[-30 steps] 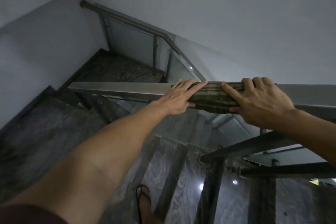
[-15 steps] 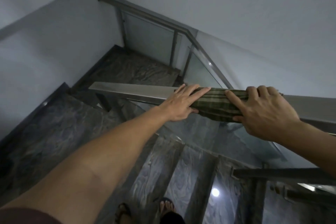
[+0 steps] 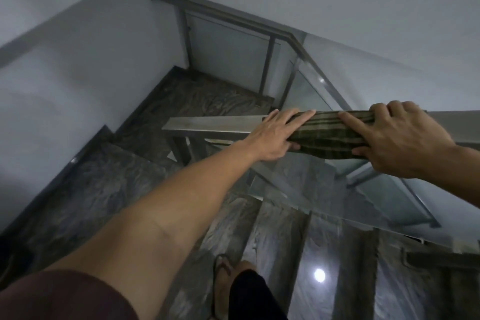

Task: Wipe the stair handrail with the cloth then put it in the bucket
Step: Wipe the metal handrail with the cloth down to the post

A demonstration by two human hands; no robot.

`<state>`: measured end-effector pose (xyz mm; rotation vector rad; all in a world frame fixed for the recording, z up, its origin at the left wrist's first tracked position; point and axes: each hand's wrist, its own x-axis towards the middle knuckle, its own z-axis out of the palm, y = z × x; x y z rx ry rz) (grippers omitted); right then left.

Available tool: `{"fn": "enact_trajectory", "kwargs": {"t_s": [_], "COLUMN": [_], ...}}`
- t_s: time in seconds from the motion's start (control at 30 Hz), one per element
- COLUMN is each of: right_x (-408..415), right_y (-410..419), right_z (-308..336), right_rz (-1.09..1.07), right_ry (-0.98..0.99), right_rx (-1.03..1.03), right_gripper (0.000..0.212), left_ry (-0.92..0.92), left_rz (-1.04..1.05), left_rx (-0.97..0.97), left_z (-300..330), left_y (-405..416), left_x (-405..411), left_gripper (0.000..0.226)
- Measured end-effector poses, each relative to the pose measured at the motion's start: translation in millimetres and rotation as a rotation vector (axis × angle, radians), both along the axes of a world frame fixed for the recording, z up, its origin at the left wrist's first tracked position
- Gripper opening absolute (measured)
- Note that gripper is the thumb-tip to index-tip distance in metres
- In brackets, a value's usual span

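Both hands press the cloth over the handrail, wiping step under way, no bucket in sight.

From the head view, the only 1 we have: the green checked cloth (image 3: pixel 324 135) is draped across the top of the steel handrail (image 3: pixel 207 123) and hangs over its near edge, and the left hand (image 3: pixel 275 135) lies flat on its left end, fingers straight and together, thumb tucked under the drape. The right hand (image 3: pixel 392 138) clamps the right end, fingers curled over the far edge of the rail. That cloth looks soft, light and limp, likely to bunch or slip on smooth metal, so I'd say pinning both ends as here is the sound hold. Bare rail runs on to the left; marble steps (image 3: pixel 280 241) below.
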<state>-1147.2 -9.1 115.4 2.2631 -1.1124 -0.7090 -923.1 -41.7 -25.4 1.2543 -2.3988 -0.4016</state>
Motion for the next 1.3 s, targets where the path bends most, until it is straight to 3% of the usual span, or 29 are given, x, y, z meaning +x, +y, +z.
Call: {"fn": "enact_trajectory", "kwargs": {"t_s": [0.7, 1.0, 1.3], "right_x": [227, 282, 330], "right_y": [-52, -58, -56], "right_z": [-160, -196, -206], "right_rz": [-0.042, -0.128, -0.313], "right_ry": [-0.045, -0.075, -0.047], "right_rx": [0.057, -0.052, 0.003], "right_gripper": [0.075, 0.078, 0.072], "left_ry": [-0.013, 0.017, 0.020], "left_rz": [0.018, -0.084, -0.236], "left_rx": [0.072, -0.018, 0.049], "left_z": [-142, -189, -205], "left_y": [-42, -65, -85], "left_x": [229, 279, 325], "left_gripper": [0.084, 0.084, 0.088]}}
